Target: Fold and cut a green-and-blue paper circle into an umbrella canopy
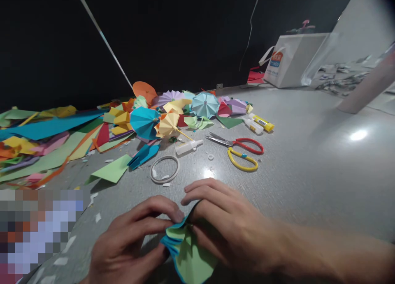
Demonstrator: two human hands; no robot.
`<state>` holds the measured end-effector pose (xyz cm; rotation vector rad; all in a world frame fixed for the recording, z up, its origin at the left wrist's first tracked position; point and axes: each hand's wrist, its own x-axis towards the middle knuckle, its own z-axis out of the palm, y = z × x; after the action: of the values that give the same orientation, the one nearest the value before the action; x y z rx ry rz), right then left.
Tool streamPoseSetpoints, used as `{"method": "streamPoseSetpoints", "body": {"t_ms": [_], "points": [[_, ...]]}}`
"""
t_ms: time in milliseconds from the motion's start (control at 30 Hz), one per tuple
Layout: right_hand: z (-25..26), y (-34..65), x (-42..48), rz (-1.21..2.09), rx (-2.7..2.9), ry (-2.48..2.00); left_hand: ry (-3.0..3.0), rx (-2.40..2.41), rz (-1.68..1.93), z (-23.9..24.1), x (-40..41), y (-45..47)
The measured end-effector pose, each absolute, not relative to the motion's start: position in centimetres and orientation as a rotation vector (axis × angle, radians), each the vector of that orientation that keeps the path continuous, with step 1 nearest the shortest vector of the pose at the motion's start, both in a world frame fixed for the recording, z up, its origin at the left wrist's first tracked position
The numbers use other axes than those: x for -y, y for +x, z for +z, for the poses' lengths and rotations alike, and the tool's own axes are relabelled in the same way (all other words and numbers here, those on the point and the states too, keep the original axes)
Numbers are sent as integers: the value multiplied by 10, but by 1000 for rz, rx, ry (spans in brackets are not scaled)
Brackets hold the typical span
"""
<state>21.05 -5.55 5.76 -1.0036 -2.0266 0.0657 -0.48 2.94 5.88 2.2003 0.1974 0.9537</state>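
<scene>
Between my two hands is a pleated piece of paper, light green on one face and blue along its edges and folds. My left hand pinches its folded left part, thumb below and fingers on top. My right hand grips the upper right side, with part of the paper hidden under the fingers. Beyond the hands lie scissors with one red and one yellow handle, a roll of tape and a small white glue bottle.
Folded paper umbrellas and colourful paper scraps spread along the dark wall. A yellow glue tube lies past the scissors. A white bag stands at the back right on the grey floor.
</scene>
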Motion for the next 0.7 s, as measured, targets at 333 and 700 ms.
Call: {"method": "streamPoseSetpoints", "body": {"t_ms": [333,700], "points": [[66,216,64,-119,2022,-856,2663,-179,990,70,-22,-18],[54,207,65,-181,2032,-867,2762,-165,759,75,-15,-20]]}}
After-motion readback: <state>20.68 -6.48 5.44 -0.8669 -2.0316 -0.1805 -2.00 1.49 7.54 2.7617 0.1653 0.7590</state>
